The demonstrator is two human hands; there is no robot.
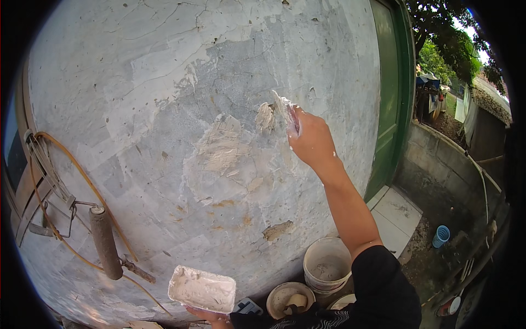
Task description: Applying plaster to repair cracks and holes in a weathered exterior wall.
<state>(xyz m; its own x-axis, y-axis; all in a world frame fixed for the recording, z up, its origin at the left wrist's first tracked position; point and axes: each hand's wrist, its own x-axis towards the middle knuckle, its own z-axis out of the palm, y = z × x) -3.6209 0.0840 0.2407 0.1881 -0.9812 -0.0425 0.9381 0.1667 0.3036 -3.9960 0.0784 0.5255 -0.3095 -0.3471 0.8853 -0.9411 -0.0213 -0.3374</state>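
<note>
So a paste-smeared scraper is being held in the right grip around 1 o'clock, just beside a beige patch on the grey wall. Paste tub is held by the left grip at 7. Paint roller can be spotted at 8, white bucket at 5.

No legible lettering or numbers anywhere.

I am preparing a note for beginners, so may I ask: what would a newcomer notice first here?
Probably the right hand, just right of centre, holding a paste-smeared tool at the cracked grey wall, beside pale patches. Next comes the white container of pale paste, held by the left hand near the lower edge. The brown roller at lower left and green door at upper right also stand out.
</note>
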